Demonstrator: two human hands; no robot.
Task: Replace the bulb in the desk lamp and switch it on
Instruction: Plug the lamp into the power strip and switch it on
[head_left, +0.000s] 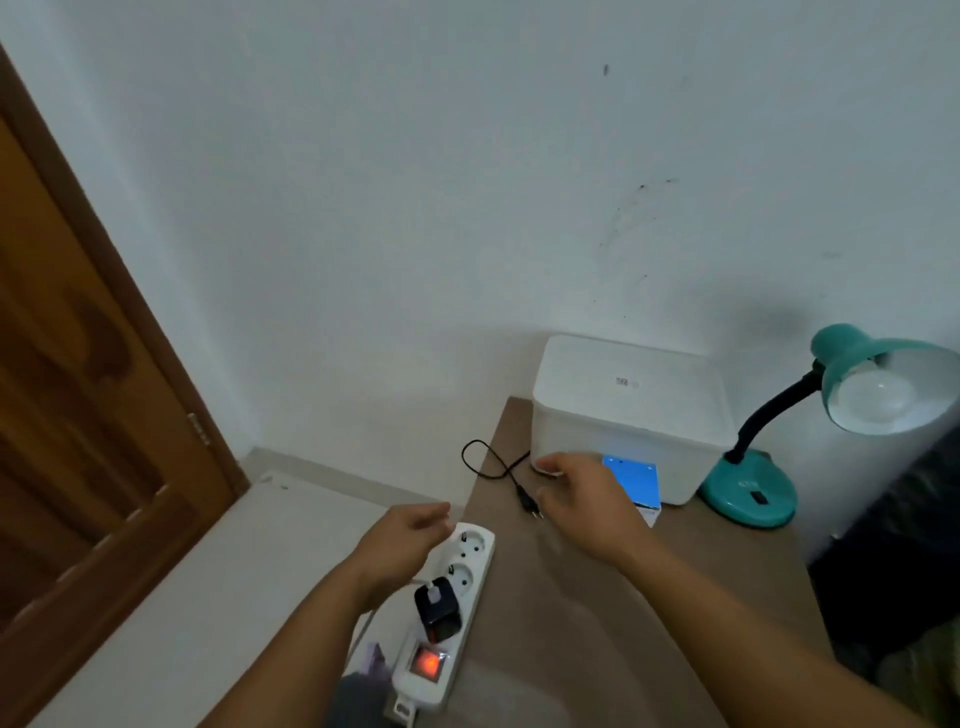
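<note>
Presently, at lower centre, the power strip (448, 618) shows its switch lit; the left hand (402, 540) hovers beside it, fingers loose, empty. The right hand (582, 499), relaxed, reaches the plug (527, 501), evidently for insertion. The desk lamp (810, 426), bulb (878, 395) fitted, stands far right.

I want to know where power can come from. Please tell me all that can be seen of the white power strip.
The power strip is long, white, plastic-looking, lying flat along the brown table's left edge. Its red rocker switch glows near the close end. A black adapter fills one socket; two farther sockets are free. The left hand hovers over its far end; contact is unclear.
</note>
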